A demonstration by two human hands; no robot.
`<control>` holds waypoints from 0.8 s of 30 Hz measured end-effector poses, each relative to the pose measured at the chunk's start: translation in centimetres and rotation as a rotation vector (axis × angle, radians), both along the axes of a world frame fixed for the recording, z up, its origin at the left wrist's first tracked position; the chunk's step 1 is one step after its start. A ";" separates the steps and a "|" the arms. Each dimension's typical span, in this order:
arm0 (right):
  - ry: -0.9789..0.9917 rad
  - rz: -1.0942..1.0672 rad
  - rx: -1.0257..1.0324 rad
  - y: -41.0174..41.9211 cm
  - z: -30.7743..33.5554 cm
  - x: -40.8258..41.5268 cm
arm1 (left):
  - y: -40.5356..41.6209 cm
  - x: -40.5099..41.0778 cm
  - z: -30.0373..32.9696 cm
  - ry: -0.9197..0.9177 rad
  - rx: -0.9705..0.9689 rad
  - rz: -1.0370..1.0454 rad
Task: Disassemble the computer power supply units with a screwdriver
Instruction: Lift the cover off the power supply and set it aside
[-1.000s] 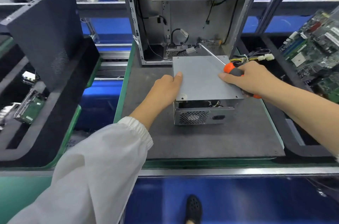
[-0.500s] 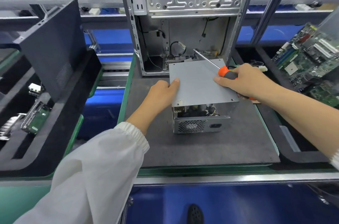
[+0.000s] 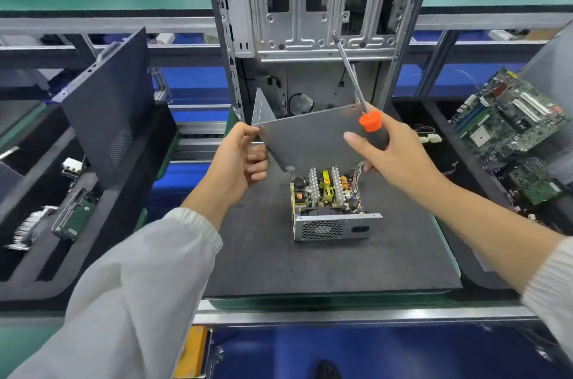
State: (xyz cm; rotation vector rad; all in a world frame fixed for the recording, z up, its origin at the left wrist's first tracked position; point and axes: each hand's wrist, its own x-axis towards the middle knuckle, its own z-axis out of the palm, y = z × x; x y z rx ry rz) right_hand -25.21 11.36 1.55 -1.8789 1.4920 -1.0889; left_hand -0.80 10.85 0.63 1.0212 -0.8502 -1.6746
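The power supply unit [image 3: 333, 211] sits open-topped on the dark mat of the worktop [image 3: 325, 267], its vented end facing the person, with the circuit board, heat sinks and coils exposed inside. Its grey metal cover [image 3: 307, 138] is off and held tilted in the air above and behind the unit. The left hand [image 3: 240, 161] pinches the cover's left edge, thumb on top and fingers curled beneath. The right hand [image 3: 393, 152] has its grip closed round the black-and-orange handle of the screwdriver [image 3: 369, 121], whose shaft points up and away toward the computer case [image 3: 310, 22]; its fingers seem also to steady the cover's right edge, though that contact is hidden. The empty case stands upright at the mat's far edge. A dark side panel [image 3: 105, 105] leans at the left, and motherboards [image 3: 508, 118] lie in a pile at the right.
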 end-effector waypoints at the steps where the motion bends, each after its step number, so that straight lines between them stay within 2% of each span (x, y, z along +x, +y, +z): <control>1: -0.063 0.048 0.024 -0.1 -0.2 0.0 | 0.0 0.2 -0.3 0.047 0.013 0.024; 4: -0.214 0.163 0.034 -0.6 -0.3 -0.3 | -0.3 0.8 -0.8 0.108 0.050 0.072; 7: -0.208 0.232 0.029 -0.9 -0.4 0.0 | -0.7 0.7 -1.4 -0.103 0.049 0.180; 10: -0.323 0.234 0.094 -1.1 -0.7 0.1 | -1.1 0.6 -2.4 -0.313 -0.084 0.302; 17: -0.337 0.077 0.223 -1.8 -2.4 1.0 | -0.2 0.6 -4.6 -0.576 -0.470 0.347; 21: -0.330 -0.101 0.178 -2.2 -3.3 2.1 | 0.2 0.9 -5.7 -0.614 -0.511 0.339; 24: -0.331 -0.077 0.154 -2.1 -3.2 2.9 | 0.1 1.0 -5.7 -0.668 -0.421 0.320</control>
